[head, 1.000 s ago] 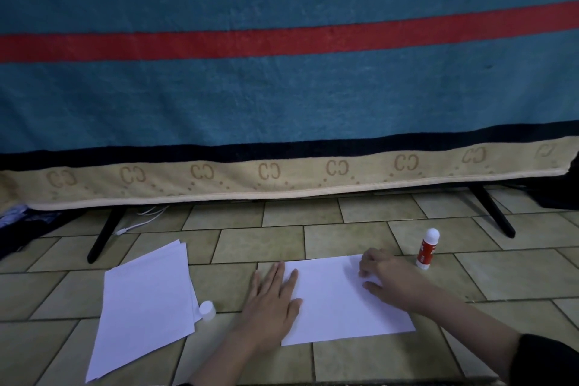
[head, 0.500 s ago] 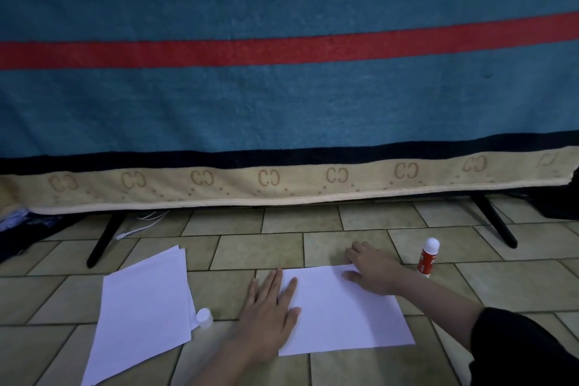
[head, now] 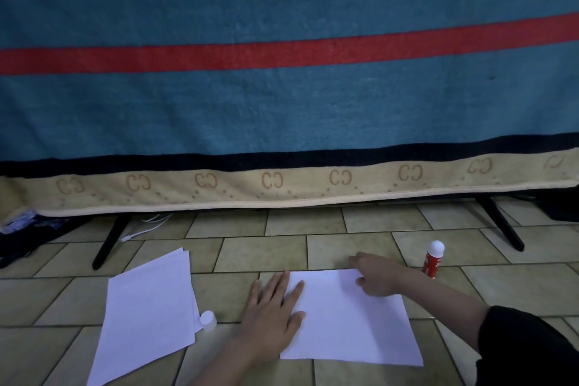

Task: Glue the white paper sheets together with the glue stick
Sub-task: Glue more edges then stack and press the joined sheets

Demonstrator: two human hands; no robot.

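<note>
I am pressing my left hand [head: 272,320] flat, fingers spread and gripping nothing, on the left edge of the white rectangular paper sheet [head: 351,320] that is lying on the tan tiled floor [head: 517,288]. My right hand [head: 376,276] is resting on the far right corner of the same sheet, fingers loosely curled; I cannot tell whether it is pinching the edge. My two hands are staying apart, with bare paper showing between them.

The red glue stick with the white rounded top [head: 434,259] is standing upright on the floor just beside my right hand, not touching the sheet. Its small white cylindrical cap [head: 208,320] is lying on the floor against the right edge of the stack of loose white paper sheets [head: 147,320], which is sitting to the left, well apart from the pressed sheet.

A teal blanket with a red stripe and beige border [head: 282,110] is hanging behind, over black angled legs [head: 109,241]. A dark sleeve [head: 526,351] is covering my right forearm.
</note>
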